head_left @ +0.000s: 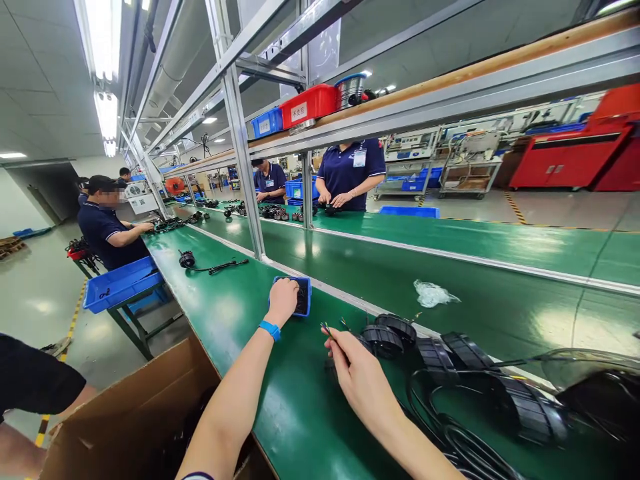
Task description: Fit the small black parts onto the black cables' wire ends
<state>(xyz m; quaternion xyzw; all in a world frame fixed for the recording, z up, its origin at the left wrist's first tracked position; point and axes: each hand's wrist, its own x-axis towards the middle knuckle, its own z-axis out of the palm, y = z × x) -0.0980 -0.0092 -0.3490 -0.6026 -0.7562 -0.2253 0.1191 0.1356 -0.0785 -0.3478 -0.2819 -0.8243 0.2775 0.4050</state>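
Note:
My left hand, with a blue wristband, rests at a small blue tray on the green conveyor belt, its fingers hidden over the tray's dark contents. My right hand pinches thin coloured wires between finger and thumb. Just right of those fingers lie round black cable-wound parts with black ribbed housings. Further right, a larger ribbed black part sits among loops of black cable.
A brown cardboard box stands open beside the belt at lower left. A blue bin sits on a side stand. Several co-workers in dark shirts work along the belts. A crumpled plastic bag lies on the neighbouring belt, below a metal shelf frame.

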